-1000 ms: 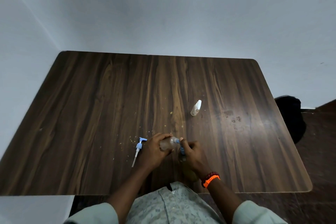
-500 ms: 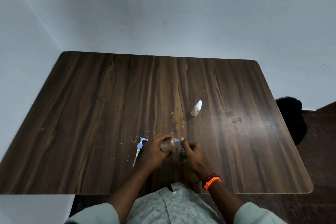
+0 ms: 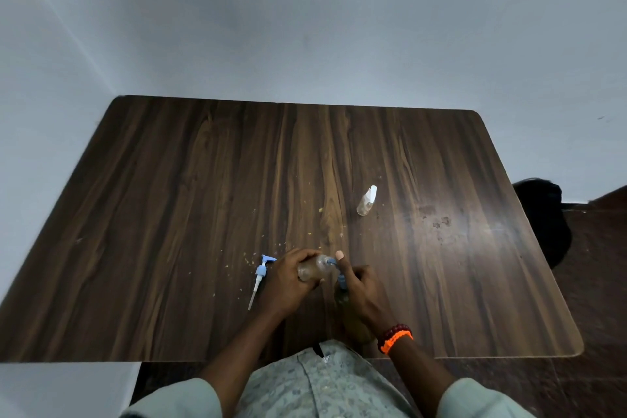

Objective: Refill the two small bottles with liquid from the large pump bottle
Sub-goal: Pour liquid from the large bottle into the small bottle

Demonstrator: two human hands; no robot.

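Head view: L hand (image 3: 288,278) grips large bottle (image 3: 314,272) tilted; R hand (image 3: 364,292) grips small bottle (image 3: 342,293); pump (image 3: 260,276) at 9 o'clock

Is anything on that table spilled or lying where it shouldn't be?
Yes. The pump head lies loose on the table, off its bottle. Crumbs are scattered nearby, and dark stains mark the right side.

Dim, soft light; glare on table (image 3: 475,224); wide-angle edge bending.
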